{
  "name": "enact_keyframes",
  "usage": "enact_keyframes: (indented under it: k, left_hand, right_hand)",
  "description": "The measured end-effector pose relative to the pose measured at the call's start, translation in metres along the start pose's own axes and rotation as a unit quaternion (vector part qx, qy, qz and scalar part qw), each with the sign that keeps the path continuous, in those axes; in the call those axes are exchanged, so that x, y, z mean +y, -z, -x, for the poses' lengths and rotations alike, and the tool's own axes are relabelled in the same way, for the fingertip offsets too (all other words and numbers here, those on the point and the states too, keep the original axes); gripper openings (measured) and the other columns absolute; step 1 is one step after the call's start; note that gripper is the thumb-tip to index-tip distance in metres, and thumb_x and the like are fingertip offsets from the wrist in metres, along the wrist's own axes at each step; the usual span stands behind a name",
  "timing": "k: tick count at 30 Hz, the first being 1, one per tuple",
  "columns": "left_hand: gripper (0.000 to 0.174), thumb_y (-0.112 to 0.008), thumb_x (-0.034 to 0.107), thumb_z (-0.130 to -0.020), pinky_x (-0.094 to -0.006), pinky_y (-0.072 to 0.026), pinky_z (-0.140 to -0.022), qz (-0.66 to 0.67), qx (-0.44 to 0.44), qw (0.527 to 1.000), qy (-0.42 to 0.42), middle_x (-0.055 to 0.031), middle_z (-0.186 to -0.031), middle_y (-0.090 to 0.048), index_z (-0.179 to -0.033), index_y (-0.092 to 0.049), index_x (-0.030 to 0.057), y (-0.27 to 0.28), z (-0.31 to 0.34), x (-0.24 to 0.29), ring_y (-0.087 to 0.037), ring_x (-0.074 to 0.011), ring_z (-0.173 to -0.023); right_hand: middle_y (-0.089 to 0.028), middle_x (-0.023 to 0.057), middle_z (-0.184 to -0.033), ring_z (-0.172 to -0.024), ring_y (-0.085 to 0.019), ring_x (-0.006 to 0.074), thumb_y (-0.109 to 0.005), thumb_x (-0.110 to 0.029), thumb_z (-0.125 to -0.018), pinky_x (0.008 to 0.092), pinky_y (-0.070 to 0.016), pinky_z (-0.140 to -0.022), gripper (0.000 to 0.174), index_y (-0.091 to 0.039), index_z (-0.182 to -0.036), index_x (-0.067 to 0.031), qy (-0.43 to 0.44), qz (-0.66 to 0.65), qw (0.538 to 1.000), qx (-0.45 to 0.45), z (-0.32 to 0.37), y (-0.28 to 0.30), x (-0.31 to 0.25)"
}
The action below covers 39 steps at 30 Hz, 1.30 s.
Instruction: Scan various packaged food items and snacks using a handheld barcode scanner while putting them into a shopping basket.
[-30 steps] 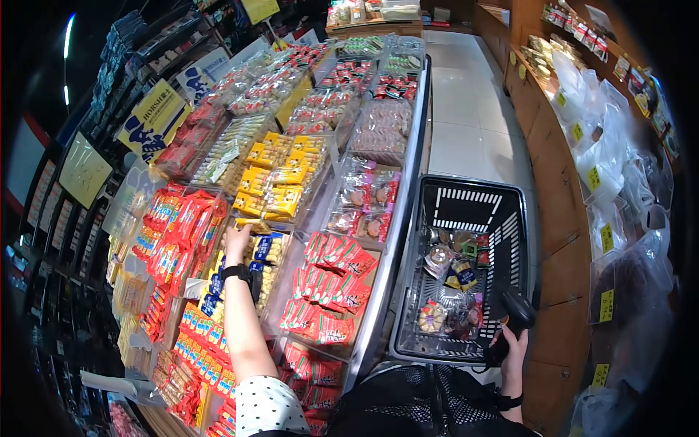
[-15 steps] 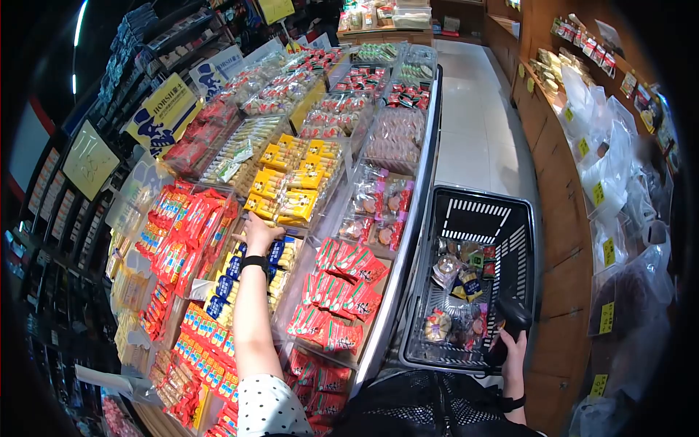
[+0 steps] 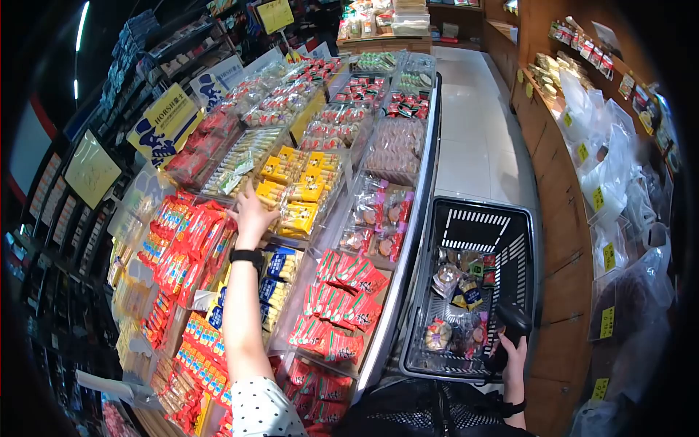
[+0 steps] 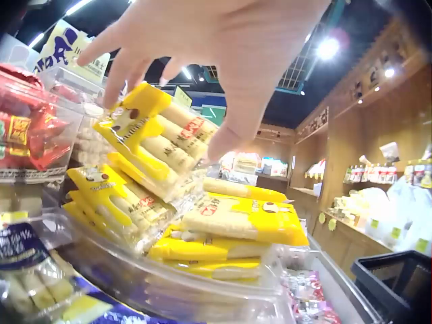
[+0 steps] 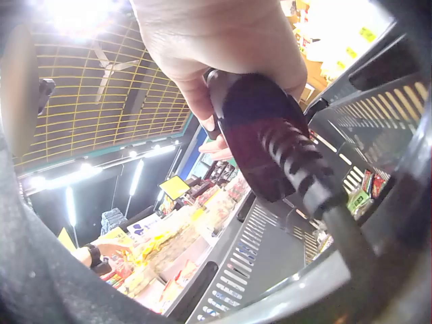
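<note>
My left hand (image 3: 255, 216) reaches over a clear bin of yellow snack packets (image 3: 302, 188). In the left wrist view, thumb and fingers pinch a yellow packet (image 4: 162, 135) of pale rolls at its edges, tilted up over the other packets (image 4: 239, 216). Navy-labelled packets (image 3: 275, 275) lie in the bin nearer me. My right hand (image 3: 515, 353) grips a black corded handheld scanner (image 5: 253, 128) by its handle, at the near right corner of a black shopping basket (image 3: 477, 237). Several wrapped snacks (image 3: 466, 291) lie inside the basket.
Red packets (image 3: 342, 306) fill bins on the near right of the display, and red sticks (image 3: 186, 244) those on the left. A metal edge (image 3: 393, 328) separates display and basket. Wooden shelving (image 3: 561, 291) with hanging plastic bags (image 3: 619, 182) lines the right, beside a tiled aisle (image 3: 473, 138).
My left hand has moved forward, from the near edge of the yellow packets to over them, fingers spreading and then pinching one. The right hand keeps its grip on the scanner.
</note>
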<state>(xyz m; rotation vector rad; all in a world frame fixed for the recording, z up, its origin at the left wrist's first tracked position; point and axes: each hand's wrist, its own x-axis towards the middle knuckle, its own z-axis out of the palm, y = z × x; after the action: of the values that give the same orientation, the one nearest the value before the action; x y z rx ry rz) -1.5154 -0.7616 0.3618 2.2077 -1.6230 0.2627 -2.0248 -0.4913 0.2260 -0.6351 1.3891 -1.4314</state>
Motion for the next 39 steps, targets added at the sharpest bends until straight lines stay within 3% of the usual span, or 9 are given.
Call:
enact_keyframes:
  k: [3,8,12,17,23,25,27,31,39]
  left_hand:
    - [0.108,-0.079,0.032,-0.055,-0.0656,-0.0169,-0.097,-0.002,-0.042,0.999,-0.012,-0.0221,-0.125,-0.039,-0.138,-0.015,0.0074,-0.010,-0.031,0.010,-0.040,-0.0373,-0.118]
    - [0.107,-0.079,0.026,-0.057,-0.0429,-0.0320,-0.099,0.072,-0.012,0.996,-0.060,-0.0257,-0.124,-0.037,-0.138,-0.013,0.0037,-0.051,-0.075,0.015,-0.037,-0.0407,-0.117]
    - [0.104,-0.079,0.018,-0.058,-0.0450,-0.0304,-0.099,0.195,0.055,0.976,-0.076,-0.0273,-0.126,-0.036,-0.137,-0.015,0.0010,-0.068,-0.073,0.017,-0.035,-0.0405,-0.117]
    - [0.085,-0.073,0.028,-0.069,-0.0437,-0.0313,-0.098,0.113,0.095,0.980,-0.135,-0.0221,-0.126,-0.037,-0.133,-0.025,-0.0001,-0.057,-0.043,0.038,-0.036,-0.0380,-0.118]
    - [0.051,-0.063,0.016,-0.080,-0.0367,-0.0292,-0.101,0.232,-0.052,0.916,-0.322,-0.0156,-0.125,-0.044,-0.124,-0.042,0.0026,-0.007,0.049,0.141,-0.039,-0.0278,-0.120]
    - [0.046,-0.063,0.017,-0.080,-0.0354,-0.0314,-0.099,0.284,-0.119,0.907,-0.288,-0.0138,-0.122,-0.049,-0.121,-0.046,0.0023,0.008,0.085,0.187,-0.044,-0.0242,-0.117]
    - [0.045,-0.063,0.019,-0.080,-0.0347,-0.0345,-0.097,0.348,-0.263,0.828,-0.352,-0.0146,-0.119,-0.052,-0.119,-0.048,0.0021,-0.017,0.131,0.236,-0.047,-0.0253,-0.114]
    - [0.041,-0.061,0.020,-0.077,-0.0374,-0.0431,-0.086,0.292,-0.305,0.773,-0.472,-0.0194,-0.106,-0.055,-0.112,-0.051,-0.0009,-0.086,0.192,0.298,-0.055,-0.0332,-0.098]
    - [0.056,-0.065,0.022,-0.071,-0.0449,-0.0396,-0.089,0.018,-0.363,0.811,-0.458,-0.0129,-0.124,-0.043,-0.121,-0.043,0.0053,-0.283,0.327,0.360,-0.040,-0.0294,-0.118]
  right_hand:
    - [-0.056,0.0051,-0.078,-0.059,-0.054,0.0120,-0.060,-0.008,-0.079,0.0248,-0.0453,-0.054,0.033,-0.046,-0.109,-0.0031,0.004,-0.020,1.000,0.021,0.003,0.002,-0.002]
    - [-0.054,0.0057,-0.077,-0.058,-0.054,0.0129,-0.060,-0.007,-0.079,0.0253,-0.0446,-0.052,0.034,-0.046,-0.110,-0.0028,0.042,-0.026,0.995,0.083,0.008,0.009,-0.004]
    - [-0.053,0.0062,-0.073,-0.055,-0.054,0.0137,-0.062,-0.010,-0.078,0.0250,-0.0437,-0.051,0.032,-0.048,-0.106,-0.0028,0.030,-0.035,0.989,0.142,0.017,0.026,-0.003]
    - [-0.051,0.0060,-0.063,-0.052,-0.052,0.0144,-0.059,-0.014,-0.080,0.0252,-0.0436,-0.048,0.029,-0.046,-0.103,-0.0025,-0.007,-0.044,0.988,0.147,0.007,0.040,-0.010]
    - [-0.057,0.0104,-0.076,-0.058,-0.057,0.0168,-0.057,-0.007,-0.081,0.0306,-0.0497,-0.056,0.033,-0.044,-0.109,0.0006,-0.027,-0.121,0.989,0.085,-0.022,0.073,-0.007]
    - [-0.059,0.0098,-0.081,-0.062,-0.058,0.0162,-0.058,-0.007,-0.080,0.0302,-0.0503,-0.058,0.032,-0.046,-0.108,0.0009,-0.016,-0.101,0.991,0.086,-0.024,0.082,-0.012]
    - [-0.061,0.0085,-0.084,-0.067,-0.060,0.0138,-0.062,-0.009,-0.079,0.0268,-0.0495,-0.063,0.029,-0.051,-0.103,0.0019,0.018,0.016,0.998,0.055,-0.031,0.090,-0.007]
    - [-0.062,0.0072,-0.083,-0.065,-0.059,0.0121,-0.063,-0.010,-0.079,0.0260,-0.0484,-0.062,0.027,-0.053,-0.101,0.0015,0.022,0.048,0.998,0.033,-0.042,0.102,0.004]
    - [-0.060,0.0081,-0.075,-0.062,-0.060,0.0137,-0.059,-0.005,-0.082,0.0278,-0.0497,-0.059,0.018,-0.051,-0.096,0.0040,0.031,0.017,0.998,0.049,-0.053,0.113,0.016]
